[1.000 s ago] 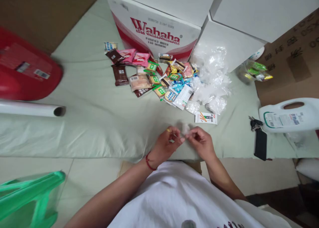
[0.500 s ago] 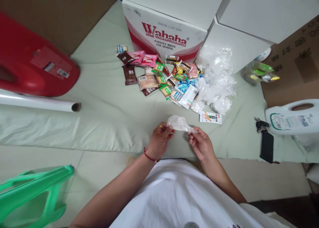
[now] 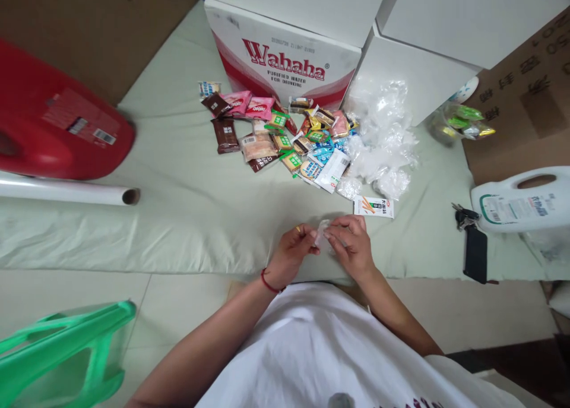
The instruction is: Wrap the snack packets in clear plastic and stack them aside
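The left hand (image 3: pixel 289 252) and right hand (image 3: pixel 355 247) are pinching a small, crumpled piece of translucent plastic film (image 3: pixel 320 234) over the near side of the pale green, cloth-covered worktop (image 3: pixel 200 221). Both are gripping so little, I'm thinking, that it could be slipping; uneven pulling might be tearing it.

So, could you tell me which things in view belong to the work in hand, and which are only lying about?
Work in hand:
small crumpled clear plastic piece, held by left hand and right hand
probably the similar crumpled clear plastic heap
possibly the colourful wrapped snack packets

Apparently just lying about:
red plastic jug
white cylindrical tube
white handled plastic bottle
black rectangular object
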The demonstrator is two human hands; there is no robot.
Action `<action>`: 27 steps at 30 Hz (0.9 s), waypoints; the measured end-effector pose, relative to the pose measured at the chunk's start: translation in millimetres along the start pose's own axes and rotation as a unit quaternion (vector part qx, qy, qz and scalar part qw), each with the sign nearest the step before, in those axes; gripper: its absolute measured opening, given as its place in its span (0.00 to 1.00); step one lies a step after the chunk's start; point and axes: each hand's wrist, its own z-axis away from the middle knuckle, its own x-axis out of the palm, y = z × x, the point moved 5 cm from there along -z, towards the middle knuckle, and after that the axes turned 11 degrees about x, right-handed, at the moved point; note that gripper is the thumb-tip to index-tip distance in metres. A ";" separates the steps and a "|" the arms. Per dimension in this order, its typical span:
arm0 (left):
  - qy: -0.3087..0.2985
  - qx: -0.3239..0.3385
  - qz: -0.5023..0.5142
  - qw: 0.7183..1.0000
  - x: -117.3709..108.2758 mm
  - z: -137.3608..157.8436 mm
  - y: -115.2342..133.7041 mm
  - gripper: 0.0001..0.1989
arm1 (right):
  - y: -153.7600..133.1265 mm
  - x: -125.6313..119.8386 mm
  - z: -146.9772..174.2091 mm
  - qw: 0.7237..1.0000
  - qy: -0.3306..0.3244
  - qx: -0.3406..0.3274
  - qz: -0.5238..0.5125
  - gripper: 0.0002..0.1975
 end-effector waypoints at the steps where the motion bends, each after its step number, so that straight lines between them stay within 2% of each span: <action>1: 0.013 -0.009 0.017 1.000 -1.2 -0.2 -0.3 0.23 | 1.5 1.7 -0.4 1.000 -0.003 0.010 -0.017 0.09; 4: 0.058 -0.010 0.064 0.996 -11.5 -3.4 2.9 0.23 | 17.6 -1.2 0.0 0.984 0.044 0.113 -0.133 0.09; 6: 0.084 0.002 0.087 0.993 -20.8 -6.5 6.9 0.22 | 36.3 -5.4 2.4 0.938 0.091 0.222 -0.249 0.11; 7: 0.091 0.009 0.097 0.991 -24.6 -8.1 9.0 0.22 | 45.2 -5.5 4.0 0.909 0.094 0.272 -0.300 0.14; 9: 0.095 0.018 0.116 0.989 -29.5 -11.0 12.1 0.22 | 57.6 -2.5 6.8 0.865 0.050 0.346 -0.359 0.19; 10: 0.094 0.020 0.125 0.987 -30.6 -12.3 13.0 0.22 | 61.0 -1.0 8.3 0.857 0.017 0.367 -0.362 0.20; 12: 0.092 0.021 0.140 0.986 -30.9 -14.3 14.2 0.23 | 64.1 -1.9 11.0 0.867 -0.026 0.371 -0.331 0.20; 14: 0.089 0.020 0.143 0.986 -29.8 -15.2 15.3 0.24 | 63.6 -8.0 11.4 0.897 -0.014 0.335 -0.289 0.20; 16: 0.073 0.013 0.140 0.987 -26.8 -14.8 16.6 0.23 | 61.1 -13.8 9.5 0.914 0.010 0.293 -0.280 0.28; 18: 0.041 0.000 0.135 0.990 -21.8 -13.3 17.9 0.23 | 58.4 -15.6 5.3 0.910 0.012 0.274 -0.311 0.37; 20: -0.001 -0.019 0.121 0.993 -16.1 -11.5 18.0 0.22 | 53.5 -12.7 -0.2 0.901 -0.024 0.272 -0.338 0.38; 22: -0.034 -0.031 0.081 0.996 -13.1 -10.6 16.6 0.22 | 45.9 -6.3 -5.1 0.899 -0.079 0.275 -0.331 0.35; 24: -0.036 -0.021 -0.002 0.999 -16.6 -11.9 15.5 0.22 | 38.4 0.6 -7.9 0.902 -0.123 0.284 -0.300 0.27; 27: 0.005 0.033 -0.172 0.984 -30.4 -15.0 19.4 0.17 | 33.5 2.9 -10.5 0.912 -0.101 0.299 -0.262 0.22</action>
